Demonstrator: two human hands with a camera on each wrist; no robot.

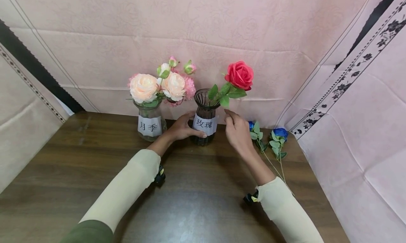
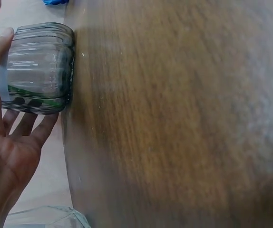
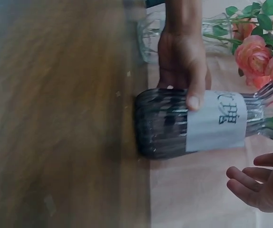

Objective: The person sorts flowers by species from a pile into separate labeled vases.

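Observation:
My left hand (image 1: 185,128) grips a dark ribbed glass vase (image 1: 203,140) from its left side, thumb across the white paper label and fingers behind. The right wrist view shows the thumb of that hand on the label (image 3: 215,128). A red rose (image 1: 240,75) with green leaves leans to the right out of the vase's mouth, its lower stem inside. Just right of the vase, below a hanging leaf (image 1: 225,101), is my right hand (image 1: 238,132). Its fingers (image 3: 246,183) are loosely bent beside the vase's neck and hold nothing visible.
Left of the dark vase stands a clear labelled vase (image 1: 149,132) with peach flowers (image 1: 144,87) and pink flowers (image 1: 189,87). Two blue roses lie on the table's right side, one nearer the edge (image 1: 280,133). Behind the wooden table (image 1: 177,207) hangs pink cloth.

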